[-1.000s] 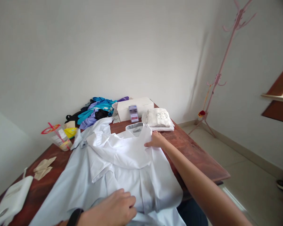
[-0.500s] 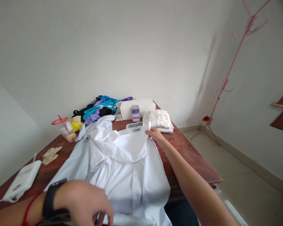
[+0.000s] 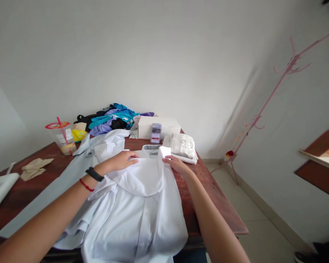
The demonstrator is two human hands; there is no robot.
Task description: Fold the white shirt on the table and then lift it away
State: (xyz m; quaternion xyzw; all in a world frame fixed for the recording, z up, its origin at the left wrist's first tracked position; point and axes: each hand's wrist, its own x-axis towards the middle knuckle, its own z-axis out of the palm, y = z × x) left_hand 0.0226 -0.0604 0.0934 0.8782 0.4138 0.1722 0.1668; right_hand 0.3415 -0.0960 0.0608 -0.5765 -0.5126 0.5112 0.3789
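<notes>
A white button-front shirt (image 3: 126, 208) lies spread over the near part of the table, its placket facing up and its lower end hanging past the front edge. My right hand (image 3: 177, 163) pinches the folded far right corner of this shirt between thumb and fingers. My left hand (image 3: 122, 160) is at the shirt's far edge, left of the right hand; its fingers and thumb are slightly apart around the edge. Under and beside the shirt, on the left, spreads a pale blue-white garment (image 3: 55, 186). A clear plastic-like piece (image 3: 151, 149) shows just beyond the shirt's edge.
On the brown table (image 3: 222, 204) stand a plastic cup with straw (image 3: 65, 140), a white box (image 3: 170, 126) and a small purple package (image 3: 155, 133). Folded white clothes (image 3: 179, 144), piled coloured clothes (image 3: 112, 120), crumpled tissue (image 3: 35, 168) and a white device (image 3: 1, 190) lie around. A pink coat rack (image 3: 271, 95) leans right.
My left hand has moved from the near left up to the shirt's far edge. The right hand keeps its hold on the corner. The view has shifted slightly.
</notes>
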